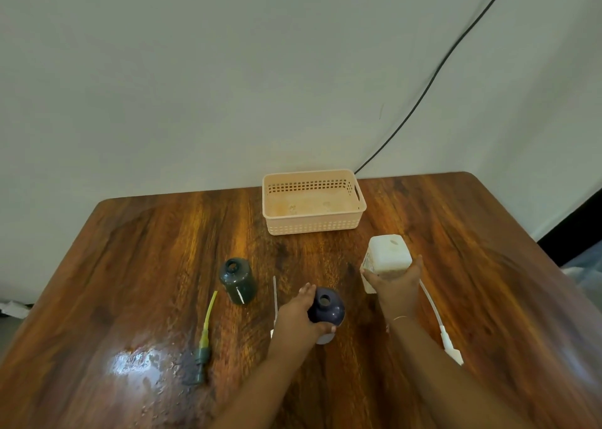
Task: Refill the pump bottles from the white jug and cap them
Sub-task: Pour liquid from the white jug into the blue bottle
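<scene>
A dark purple bottle (326, 308) stands upright and uncapped near the table's middle, with my left hand (301, 314) wrapped around its left side. My right hand (395, 280) grips the front of the white jug (387, 259), which stands upright to the right of it. A dark green bottle (237, 280) stands open and untouched to the left. A green pump head with a yellow tube (205, 337) lies on the table at the left. A white pump with its tube (448, 340) lies beside my right forearm. A thin clear tube (275, 293) lies between the two bottles.
A peach plastic basket (312, 225) stands at the back of the wooden table (130, 266), against the wall. A black cable (433, 77) runs down the wall behind it. A wet, shiny patch (140, 362) lies at the front left.
</scene>
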